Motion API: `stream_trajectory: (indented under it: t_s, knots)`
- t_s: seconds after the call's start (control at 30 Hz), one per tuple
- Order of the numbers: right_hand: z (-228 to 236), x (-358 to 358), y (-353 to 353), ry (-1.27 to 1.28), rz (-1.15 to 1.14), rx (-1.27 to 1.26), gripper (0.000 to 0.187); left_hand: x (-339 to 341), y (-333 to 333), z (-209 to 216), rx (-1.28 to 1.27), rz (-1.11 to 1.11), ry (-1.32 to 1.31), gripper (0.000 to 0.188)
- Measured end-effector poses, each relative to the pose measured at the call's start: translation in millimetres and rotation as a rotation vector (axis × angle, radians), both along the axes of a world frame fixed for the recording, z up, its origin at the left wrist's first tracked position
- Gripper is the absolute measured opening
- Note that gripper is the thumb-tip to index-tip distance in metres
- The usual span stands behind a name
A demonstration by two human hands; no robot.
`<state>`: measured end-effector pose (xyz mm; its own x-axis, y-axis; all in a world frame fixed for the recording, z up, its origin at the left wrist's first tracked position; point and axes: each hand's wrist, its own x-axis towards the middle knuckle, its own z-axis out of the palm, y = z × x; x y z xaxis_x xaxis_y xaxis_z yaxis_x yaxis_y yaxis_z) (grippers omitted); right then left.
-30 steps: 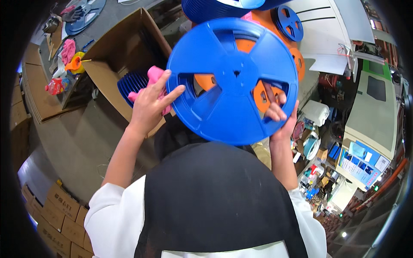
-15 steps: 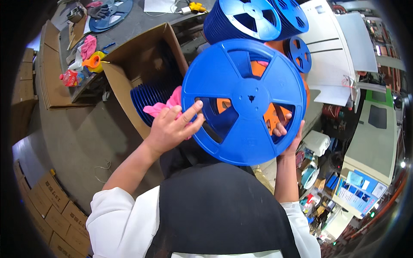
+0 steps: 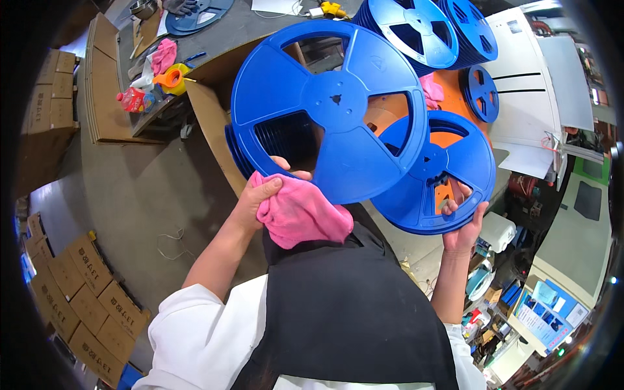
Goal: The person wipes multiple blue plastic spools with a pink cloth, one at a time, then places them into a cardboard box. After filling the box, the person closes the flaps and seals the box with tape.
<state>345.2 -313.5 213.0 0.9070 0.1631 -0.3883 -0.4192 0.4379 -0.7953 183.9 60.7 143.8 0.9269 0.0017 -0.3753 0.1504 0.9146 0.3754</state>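
Note:
My left hand [image 3: 257,197] grips the lower left rim of a large blue plastic reel [image 3: 344,107], its thumb over a pink cloth [image 3: 302,211] that hangs below the rim. The reel has a round hub and three window openings. At its lower right, my right hand [image 3: 461,224] is closed around the rim of other blue reels [image 3: 465,170], seemingly a thin stack, with fingertips showing through a window. The left-hand reel overlaps this stack in the view. Beyond it stands an open cardboard box [image 3: 211,133] with more reels inside, partly hidden.
Tall stacks of blue reels [image 3: 422,29] stand at the back, near a smaller reel [image 3: 480,94] on an orange surface [image 3: 455,88]. A grey table [image 3: 234,29] at the far left carries cloths, gloves and a bottle [image 3: 133,101]. Closed cartons [image 3: 84,299] are piled at lower left.
One reel has come apart from those in my right hand and moved up and left in my left hand. The left fingers have closed on its rim, and the pink cloth now hangs in front.

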Motion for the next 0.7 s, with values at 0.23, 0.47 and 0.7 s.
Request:
stream_trajectory:
  t_s: [0.23, 0.47, 0.7]
  knots:
    - [-8.8, -11.5, 1.1, 0.044, 0.042, 0.123, 0.06, -14.6, 2.5, -11.9, -0.028, 0.125, 0.068, 0.037]
    - [-14.2, -13.6, 2.6, 0.084, 0.028, 0.086, 0.062, -20.7, 6.1, -15.1, 0.076, 0.07, 0.11, 0.036]
    - [-20.3, -17.0, 2.9, 0.103, -0.009, 0.028, 0.059, -32.9, -3.5, -32.9, 0.237, 0.084, 0.188, 0.034]
